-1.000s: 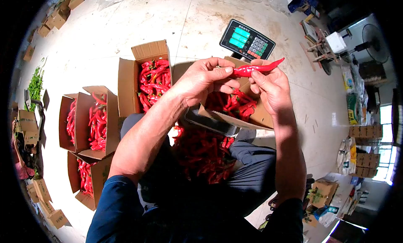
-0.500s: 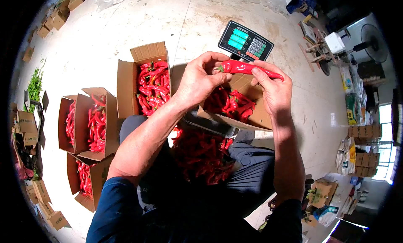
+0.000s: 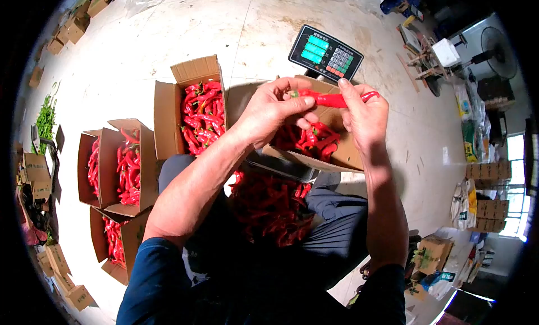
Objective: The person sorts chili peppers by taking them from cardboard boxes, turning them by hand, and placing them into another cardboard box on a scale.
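Note:
A long red chili pepper (image 3: 331,100) is stretched level between my two hands, its green stem end to the left. My left hand (image 3: 273,109) pinches it near the stem with thumb and fingers. Toward its tip, my right hand (image 3: 364,114) grips it, thumb on top. Below it stands an open cardboard box (image 3: 351,156) partly filled with red peppers (image 3: 309,140), resting on a scale. The scale's display (image 3: 325,53), with lit green panels and a keypad, rises just behind. A heap of red peppers (image 3: 269,207) lies between my legs.
To the left stands a tall open box (image 3: 167,120) full of red peppers, with several more filled boxes (image 3: 147,168) beyond it. Green peppers (image 3: 46,120) lie at the far left. A fan (image 3: 498,53) and stacked cartons (image 3: 488,215) are on the right.
The pepper has turned in my fingers and sits slightly lower. My right thumb has shifted up over it, and my left fingers have spread beneath.

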Demonstrator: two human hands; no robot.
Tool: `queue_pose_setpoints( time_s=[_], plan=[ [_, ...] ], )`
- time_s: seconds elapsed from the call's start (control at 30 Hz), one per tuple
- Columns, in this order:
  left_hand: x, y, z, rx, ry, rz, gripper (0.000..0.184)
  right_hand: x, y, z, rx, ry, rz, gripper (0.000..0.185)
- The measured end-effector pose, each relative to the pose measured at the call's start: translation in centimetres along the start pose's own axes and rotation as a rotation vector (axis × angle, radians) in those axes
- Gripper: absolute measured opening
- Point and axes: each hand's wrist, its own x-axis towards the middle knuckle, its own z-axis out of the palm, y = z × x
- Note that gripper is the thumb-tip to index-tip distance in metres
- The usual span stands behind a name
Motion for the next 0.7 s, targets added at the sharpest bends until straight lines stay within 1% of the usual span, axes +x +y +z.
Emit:
queue_pose_setpoints(
  time_s=[0.03,0.07,0.17,0.2,0.4,0.5,0.53,0.57,0.6,0.63,0.67,0.7],
  plan=[
    [0.2,-0.1,-0.3,-0.033,-0.038,-0.034,0.029,-0.1,-0.1,-0.1,0.032,-0.013,0.014,0.026],
    [0.3,-0.1,-0.3,-0.025,-0.018,-0.052,0.029,-0.1,-0.1,-0.2,0.064,-0.026,0.029,0.027],
    [0.4,0.1,-1.0,-0.034,-0.016,-0.248,0.034,-0.5,-0.2,-0.6,0.232,-0.164,0.005,0.025],
    [0.1,0.3,0.0,-0.049,0.061,-0.255,0.039,-0.5,-0.1,-0.5,0.235,-0.157,-0.008,0.025],
    [0.2,-0.2,-0.1,-0.092,0.041,-0.311,0.039,-0.6,0.0,-0.5,0.276,-0.165,-0.038,0.025],
    [0.5,-0.5,-0.4,-0.085,0.065,-0.258,0.038,-0.3,0.2,-0.9,0.313,-0.18,-0.007,0.024],
    [0.3,0.9,-0.2,0.036,0.174,-0.176,0.033,0.0,0.2,-1.5,0.24,-0.116,-0.006,0.023],
    [-0.5,2.9,-0.6,0.156,0.314,0.037,0.03,0.5,0.3,-2.2,0.166,-0.06,-0.001,0.022],
    [-1.4,5.6,-2.9,0.319,0.422,0.258,0.026,1.1,0.6,-3.5,0.039,-0.057,-0.016,0.022],
    [-2.4,8.0,-6.9,0.211,0.451,0.497,0.026,1.8,1.1,-4.7,-0.084,-0.049,-0.036,0.024],
    [-4.6,11.3,-9.3,0.019,0.33,0.806,0.024,1.8,0.9,-5.4,-0.288,0.015,0.006,0.028],
    [-8.0,14.6,-10.6,-0.024,0.374,0.922,0.024,1.7,0.7,-6.1,-0.492,0.082,0.046,0.033]
  ],
)
